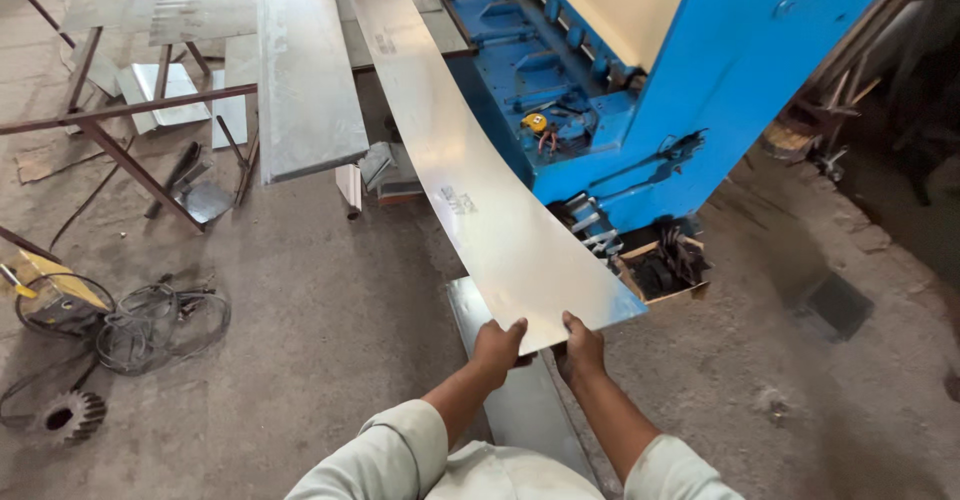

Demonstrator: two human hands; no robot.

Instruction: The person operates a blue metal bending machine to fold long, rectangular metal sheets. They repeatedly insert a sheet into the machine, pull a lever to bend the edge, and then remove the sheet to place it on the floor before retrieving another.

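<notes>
A long shiny metal sheet (470,170) runs from the top of the view down to me, sagging in a curve beside the blue press machine (700,90). My left hand (497,348) grips its near edge from below on the left. My right hand (580,347) grips the same edge just to the right, fingers curled over the sheet's end. Both hands sit close together at the sheet's near corner. A second flat metal strip (520,410) lies on the floor under my arms.
A stack of grey sheets (300,70) rests on a rusty metal frame (120,120) at upper left. Cables (150,325), a yellow tool (45,280) and a gear wheel (72,415) lie on the concrete floor at left. A small box of parts (665,270) sits by the machine's base.
</notes>
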